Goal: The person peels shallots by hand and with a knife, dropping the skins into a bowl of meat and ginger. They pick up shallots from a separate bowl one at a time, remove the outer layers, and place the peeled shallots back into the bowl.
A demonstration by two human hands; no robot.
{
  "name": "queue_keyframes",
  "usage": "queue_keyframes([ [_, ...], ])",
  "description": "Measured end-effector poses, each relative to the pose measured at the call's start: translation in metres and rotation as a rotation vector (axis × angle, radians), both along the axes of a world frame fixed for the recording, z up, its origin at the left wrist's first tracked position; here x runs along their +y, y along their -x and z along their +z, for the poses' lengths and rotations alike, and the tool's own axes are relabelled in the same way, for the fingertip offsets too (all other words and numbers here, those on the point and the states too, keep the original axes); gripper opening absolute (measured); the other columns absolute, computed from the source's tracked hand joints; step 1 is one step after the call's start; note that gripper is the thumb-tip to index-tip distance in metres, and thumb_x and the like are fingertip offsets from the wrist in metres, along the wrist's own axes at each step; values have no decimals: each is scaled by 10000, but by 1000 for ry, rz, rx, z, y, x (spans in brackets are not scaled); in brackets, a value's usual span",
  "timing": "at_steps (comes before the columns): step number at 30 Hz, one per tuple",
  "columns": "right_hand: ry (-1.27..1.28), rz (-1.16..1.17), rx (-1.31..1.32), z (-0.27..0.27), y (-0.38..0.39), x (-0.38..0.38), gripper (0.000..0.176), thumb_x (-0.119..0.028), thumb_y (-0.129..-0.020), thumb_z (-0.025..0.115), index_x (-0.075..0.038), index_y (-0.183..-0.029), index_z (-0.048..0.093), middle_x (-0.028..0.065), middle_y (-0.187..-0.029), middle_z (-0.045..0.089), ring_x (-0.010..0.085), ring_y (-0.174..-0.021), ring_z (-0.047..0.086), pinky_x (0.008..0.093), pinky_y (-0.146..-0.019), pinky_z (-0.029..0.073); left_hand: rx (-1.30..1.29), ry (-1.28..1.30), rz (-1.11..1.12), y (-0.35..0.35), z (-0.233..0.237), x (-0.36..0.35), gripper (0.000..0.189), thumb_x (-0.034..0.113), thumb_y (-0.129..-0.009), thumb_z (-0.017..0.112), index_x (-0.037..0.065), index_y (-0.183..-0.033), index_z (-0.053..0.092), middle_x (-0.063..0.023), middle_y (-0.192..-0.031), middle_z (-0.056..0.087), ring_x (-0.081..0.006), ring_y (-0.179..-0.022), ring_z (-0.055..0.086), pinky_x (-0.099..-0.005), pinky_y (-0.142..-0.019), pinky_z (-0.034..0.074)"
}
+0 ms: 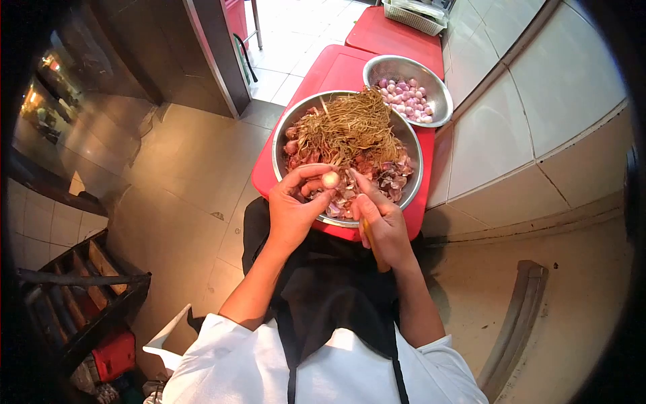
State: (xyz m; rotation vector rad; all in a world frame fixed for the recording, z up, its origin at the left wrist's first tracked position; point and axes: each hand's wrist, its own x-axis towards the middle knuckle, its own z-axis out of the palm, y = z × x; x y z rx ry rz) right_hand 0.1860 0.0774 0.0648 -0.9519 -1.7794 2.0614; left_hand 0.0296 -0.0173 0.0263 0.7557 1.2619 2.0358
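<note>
A red table (316,71) runs up the centre of the frame, seen from across the room, carrying a wide metal bowl (276,158) and, at its upper right, a smaller metal bowl (397,67). The wide one looks heavy enough to call for two hands on opposite rims; the smaller, holding pinkish bulbs (412,101), likely lifts by its rim, though its load could roll.

Dried roots (356,128) top the wide bowl, light, wiry and apt to snag, best gathered from above in a loose handful. Papery skins (343,198) at its near side look brittle and quick to scatter.

Just above centre, the left hand (293,215) holds a single pale bulb (330,180) over the near side of the wide bowl, thumb and fingers drawn close around it. The bulb looks light, firm and possibly slick, safest pinched at its widest part. The right hand (389,232), beside it, is closed around a slim, stiff yellowish handle (379,256), its lower end jutting below the fist.

The wide bowl's floor is buried under its contents. Fingers mask part of the bulb, and whatever tips the handle cannot be made out.
</note>
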Motion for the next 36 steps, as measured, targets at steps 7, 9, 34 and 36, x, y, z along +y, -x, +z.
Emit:
queue_keyframes([
  [7,-499,121,124,3,-1,-2,522,-188,-1009,559,-16,-1490,449,237,-1336,617,284,-1211,619,360,-1022,450,9,-19,18,-1,-2,0,357,-112,-834,711,-55,-1177,629,-99,-1198,656,-163,-1060,673,-280,-929,546],
  [9,-638,134,180,2,2,-3,518,-187,-1004,566,-7,-1478,460,247,-1328,615,314,-1206,621,373,-1021,450,41,-22,26,-2,2,0,355,-114,-833,711,-56,-1173,627,-99,-1189,659,-163,-1054,674,-282,-930,546],
  [34,-639,160,213,2,3,-5,532,-137,-996,575,37,-1478,433,233,-1423,556,320,-1342,534,358,-1096,401,51,-16,11,-4,5,-5,350,-136,-844,666,-64,-1182,614,-147,-1203,688,-188,-1061,694,-302,-940,553],
  [36,-626,156,223,2,4,-7,529,-135,-997,576,33,-1478,435,237,-1431,548,326,-1350,527,362,-1099,399,104,-4,46,-6,8,-6,332,-134,-843,667,-61,-1164,626,-146,-1198,690,-183,-1059,693,-300,-936,553],
])
